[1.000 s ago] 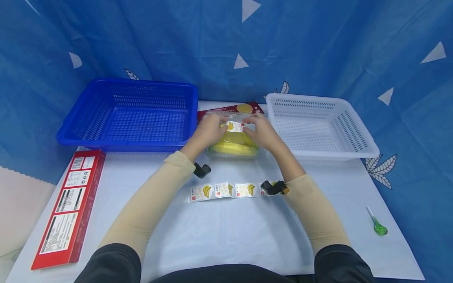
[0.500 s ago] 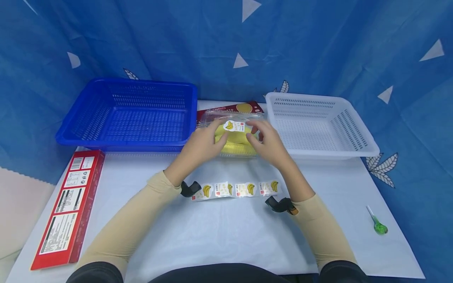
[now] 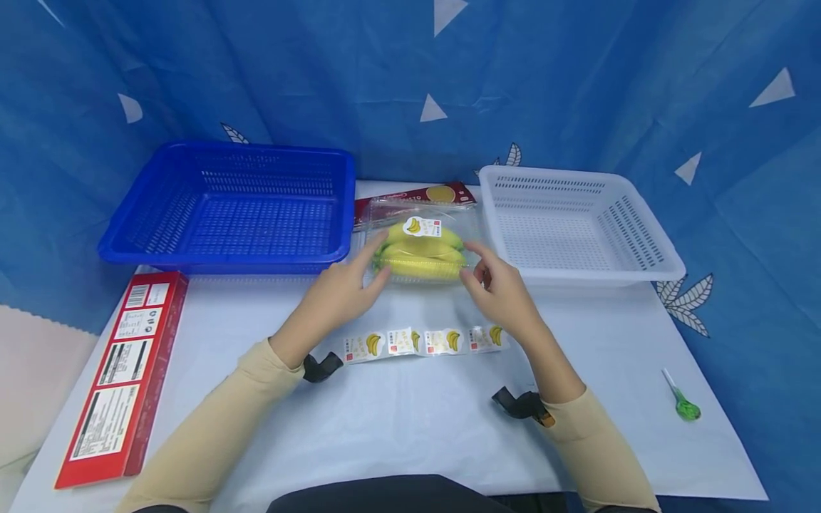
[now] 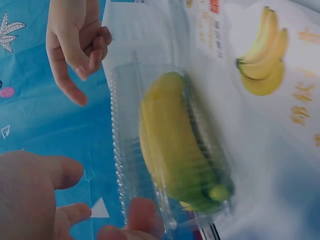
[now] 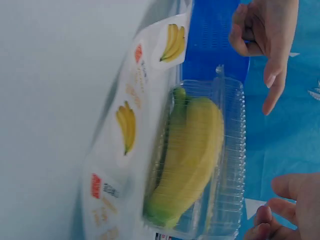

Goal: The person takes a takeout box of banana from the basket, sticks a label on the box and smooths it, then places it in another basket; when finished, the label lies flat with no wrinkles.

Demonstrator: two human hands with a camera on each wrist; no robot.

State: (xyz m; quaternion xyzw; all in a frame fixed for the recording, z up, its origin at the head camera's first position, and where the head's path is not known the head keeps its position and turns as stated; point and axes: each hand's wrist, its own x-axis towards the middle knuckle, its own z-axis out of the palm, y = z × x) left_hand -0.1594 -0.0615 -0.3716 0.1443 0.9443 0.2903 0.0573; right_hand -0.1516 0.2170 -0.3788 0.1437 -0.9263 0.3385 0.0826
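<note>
"Two hands on show, so what does each grip have hold of?"

"Neither has anything. The left hand (image 3: pixel 340 291) has thumb and forefinger spread well apart; the right hand (image 3: pixel 499 291) is also loosely parted, its other fingers bent inward."

"And the clear container (image 5: pixel 232 125)?"

"Between them, a little above the middle of the head view, with yellow bananas (image 3: pixel 420 258) inside. The left grip is at its left end, the right grip at its right end. I can't tell whether any fingertip touches the plastic."

"Anything on its lid?"

"A banana sticker (image 3: pixel 423 227), towards the far side from both thumbs."

"What's around it?"

"The blue basket (image 3: pixel 218 268) in the upper left, the white basket (image 3: pixel 590 278) in the upper right, and a strip of labels (image 3: pixel 439 342) below centre on the tabletop (image 3: pixel 410 427)."
</note>
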